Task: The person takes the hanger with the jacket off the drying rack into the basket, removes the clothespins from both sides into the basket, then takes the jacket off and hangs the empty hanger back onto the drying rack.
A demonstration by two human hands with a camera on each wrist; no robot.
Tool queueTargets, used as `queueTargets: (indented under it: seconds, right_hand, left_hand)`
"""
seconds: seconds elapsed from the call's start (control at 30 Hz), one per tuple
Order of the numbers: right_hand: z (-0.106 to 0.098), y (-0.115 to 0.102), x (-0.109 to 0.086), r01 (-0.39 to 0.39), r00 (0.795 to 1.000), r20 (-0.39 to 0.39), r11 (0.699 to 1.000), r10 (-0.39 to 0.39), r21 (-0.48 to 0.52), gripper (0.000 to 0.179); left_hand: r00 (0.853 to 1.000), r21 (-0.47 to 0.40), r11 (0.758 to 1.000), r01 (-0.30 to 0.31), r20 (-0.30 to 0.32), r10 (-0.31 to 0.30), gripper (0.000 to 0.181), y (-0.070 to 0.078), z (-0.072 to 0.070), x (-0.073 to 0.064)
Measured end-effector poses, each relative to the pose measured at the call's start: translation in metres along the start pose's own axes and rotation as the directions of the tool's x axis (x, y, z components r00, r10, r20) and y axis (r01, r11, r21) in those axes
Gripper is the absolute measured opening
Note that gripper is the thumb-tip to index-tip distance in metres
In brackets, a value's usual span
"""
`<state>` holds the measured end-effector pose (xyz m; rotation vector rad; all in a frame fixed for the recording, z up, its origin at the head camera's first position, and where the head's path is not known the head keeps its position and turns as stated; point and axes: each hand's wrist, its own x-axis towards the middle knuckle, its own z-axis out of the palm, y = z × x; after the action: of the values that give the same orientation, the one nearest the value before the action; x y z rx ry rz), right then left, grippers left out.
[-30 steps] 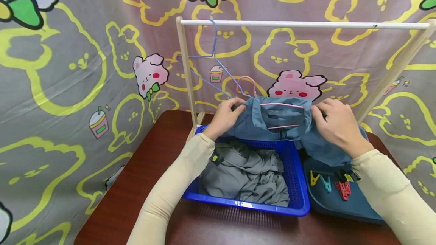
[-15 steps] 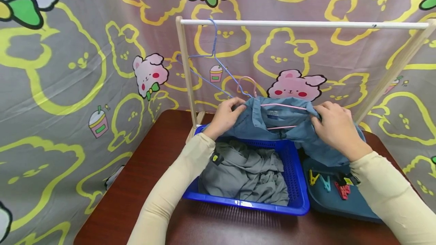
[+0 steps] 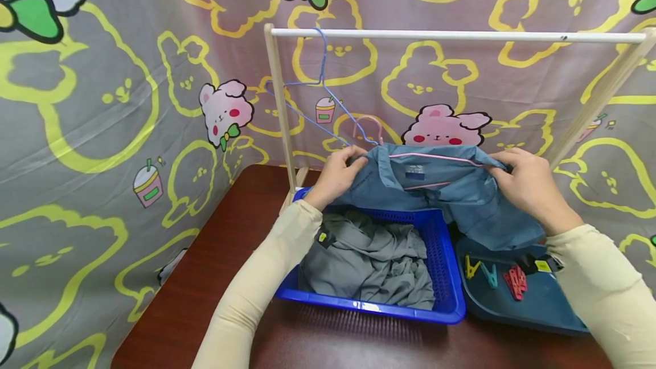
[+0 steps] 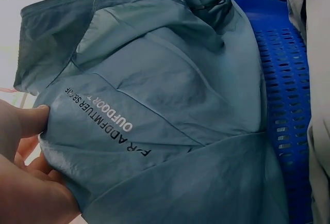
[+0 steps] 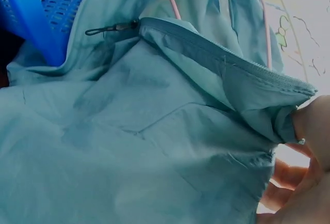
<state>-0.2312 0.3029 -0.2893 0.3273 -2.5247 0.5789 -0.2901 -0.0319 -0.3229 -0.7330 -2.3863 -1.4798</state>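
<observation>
A blue-grey zip jacket (image 3: 392,197) hangs in front of me over the back of the blue basket, its neck opening facing me. Inside it runs a pink hanger (image 3: 435,156), whose hook stands up behind the collar. My left hand (image 3: 335,178) pinches the jacket near its left shoulder; printed lettering shows beside the thumb in the left wrist view. With thumb and fingers, my right hand (image 3: 533,187) grips the other side of the jacket at the shoulder. In the right wrist view, the zipper edge (image 5: 221,53) ends near that thumb. Cloth hides the hanger's ends.
Crumpled grey cloth (image 3: 369,261) fills the blue basket (image 3: 369,307). To its right, a dark tray (image 3: 548,306) holds yellow (image 3: 472,267), teal (image 3: 490,276) and red clothespins (image 3: 515,282). Overhead, a blue hanger (image 3: 324,61) hangs on the rack's white bar (image 3: 435,34).
My right hand has moved to the right from the collar's edge toward the shoulder, and the neck opening is stretched wider. The left hand has stayed nearly still.
</observation>
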Motion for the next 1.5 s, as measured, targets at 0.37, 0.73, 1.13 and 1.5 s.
queueTargets:
  seconds: [0.37, 0.73, 1.13, 1.5]
  right_hand:
    - [-0.015, 0.013, 0.0, -0.158, 0.98, 0.129, 0.987, 0.153, 0.031, 0.023]
    - [-0.025, 0.026, 0.001, -0.351, 0.909, 0.297, 0.921, 0.291, 0.172, 0.042]
    - [-0.027, 0.028, -0.004, -0.387, 0.891, 0.273, 0.921, 0.363, 0.042, 0.054]
    - [-0.029, 0.036, -0.004, -0.424, 0.87, 0.311, 0.902, 0.382, 0.077, 0.05]
  left_hand:
    - [1.0, 0.003, 1.0, -0.002, 0.009, 0.002, 0.019, -0.002, 0.0, -0.001]
    - [1.0, 0.015, 1.0, 0.024, 0.01, -0.024, 0.021, -0.002, -0.001, -0.001]
    - [1.0, -0.003, 1.0, 0.014, 0.008, -0.014, 0.019, 0.0, 0.002, -0.001]
    - [1.0, 0.003, 1.0, -0.002, 0.027, 0.002, 0.018, -0.001, 0.001, 0.0]
